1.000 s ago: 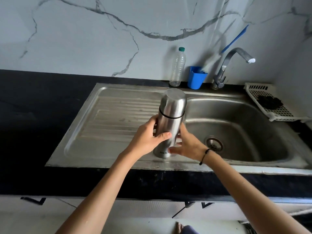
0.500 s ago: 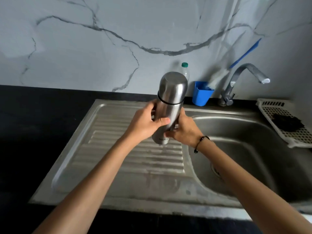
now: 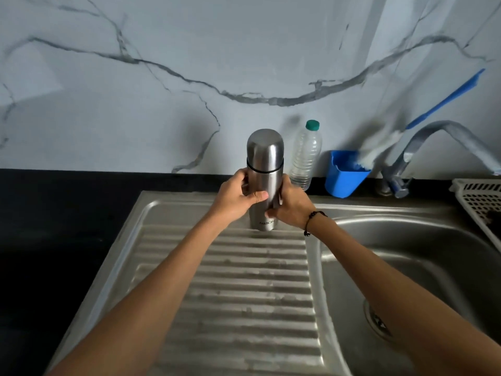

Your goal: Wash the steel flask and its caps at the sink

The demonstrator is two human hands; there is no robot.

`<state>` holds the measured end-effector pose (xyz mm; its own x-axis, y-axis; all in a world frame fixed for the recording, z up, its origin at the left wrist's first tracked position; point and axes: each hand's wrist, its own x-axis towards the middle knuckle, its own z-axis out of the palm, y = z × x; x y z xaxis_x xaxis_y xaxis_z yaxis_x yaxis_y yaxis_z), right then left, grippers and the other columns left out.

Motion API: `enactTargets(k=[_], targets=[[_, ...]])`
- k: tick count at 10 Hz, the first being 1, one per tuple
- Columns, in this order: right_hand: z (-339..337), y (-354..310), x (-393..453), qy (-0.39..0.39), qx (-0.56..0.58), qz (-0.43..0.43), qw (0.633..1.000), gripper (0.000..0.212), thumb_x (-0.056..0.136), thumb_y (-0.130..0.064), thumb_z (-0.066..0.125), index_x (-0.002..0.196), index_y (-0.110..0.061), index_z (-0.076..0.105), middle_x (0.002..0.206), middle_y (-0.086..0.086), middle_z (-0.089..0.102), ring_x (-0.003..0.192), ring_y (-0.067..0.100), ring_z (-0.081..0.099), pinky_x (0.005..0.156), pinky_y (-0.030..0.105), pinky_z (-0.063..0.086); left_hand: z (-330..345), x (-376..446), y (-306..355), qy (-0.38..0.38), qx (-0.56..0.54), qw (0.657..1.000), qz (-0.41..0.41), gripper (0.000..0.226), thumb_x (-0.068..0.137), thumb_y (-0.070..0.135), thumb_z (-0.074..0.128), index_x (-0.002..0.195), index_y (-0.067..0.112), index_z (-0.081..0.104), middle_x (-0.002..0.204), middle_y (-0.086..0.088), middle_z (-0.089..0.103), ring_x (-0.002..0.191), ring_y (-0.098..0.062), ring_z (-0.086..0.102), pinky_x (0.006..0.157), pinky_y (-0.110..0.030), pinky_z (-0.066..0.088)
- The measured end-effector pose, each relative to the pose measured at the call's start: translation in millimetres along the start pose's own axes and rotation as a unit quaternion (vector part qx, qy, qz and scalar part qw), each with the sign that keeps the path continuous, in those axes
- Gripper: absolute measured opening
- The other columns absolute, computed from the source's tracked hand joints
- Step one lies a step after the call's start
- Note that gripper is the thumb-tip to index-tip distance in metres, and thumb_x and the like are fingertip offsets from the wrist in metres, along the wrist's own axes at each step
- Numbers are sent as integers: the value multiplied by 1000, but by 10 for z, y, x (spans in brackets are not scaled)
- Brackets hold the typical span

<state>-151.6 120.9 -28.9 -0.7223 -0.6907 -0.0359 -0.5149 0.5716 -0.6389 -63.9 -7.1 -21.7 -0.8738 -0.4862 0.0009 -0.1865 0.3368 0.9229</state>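
The steel flask (image 3: 264, 169) stands upright at the far end of the ribbed steel drainboard (image 3: 244, 289), its domed cap screwed on above a black ring. My left hand (image 3: 238, 196) wraps the flask's body from the left, thumb across the front. From the right, my right hand (image 3: 291, 208) grips the lower body; a dark bead bracelet is on that wrist. The flask's base appears to rest on the drainboard.
The sink basin (image 3: 406, 253) with its drain lies to the right, the tap (image 3: 444, 142) behind it. A clear plastic bottle (image 3: 306, 156) and a blue cup (image 3: 344, 175) holding a brush stand by the wall. A white perforated tray (image 3: 479, 202) sits far right. Black counter to the left.
Both hands carried the flask from above the basin's near edge away to the far end of the drainboard and lowered it upright. The grip has not changed.
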Motion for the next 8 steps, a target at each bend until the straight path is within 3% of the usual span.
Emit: enactTargets(k=[3,6,7,8], targets=[[119,81,200,8,-11,21,1000,69,69,-14,78,122,-3,35,104,13,63,96,33,60,74,32,44,7,247,-160,-19,-22,1000,2,53,76,11,77,123,11,53,118,-6,65,108,-19,63,99,-41,47],[139,117,171,5,-2,24,1000,69,68,-13,79,121,-4,35,105,14,64,95,32,61,84,44,50,20,207,-136,-33,-3,999,10,56,80,16,75,129,12,50,123,-4,62,110,-17,60,99,-33,46],[99,90,139,-18,-7,18,1000,69,72,-11,77,124,-2,33,109,15,62,100,32,60,86,43,50,0,140,-76,-51,30,998,9,59,83,19,72,135,13,44,128,-3,58,115,-17,57,102,-35,44],[-5,68,156,-44,-59,5,997,64,80,-2,63,133,-1,28,119,17,56,110,32,55,88,35,45,-74,104,10,-98,99,990,9,68,87,14,65,145,20,29,136,5,46,126,-11,43,106,-27,33]])
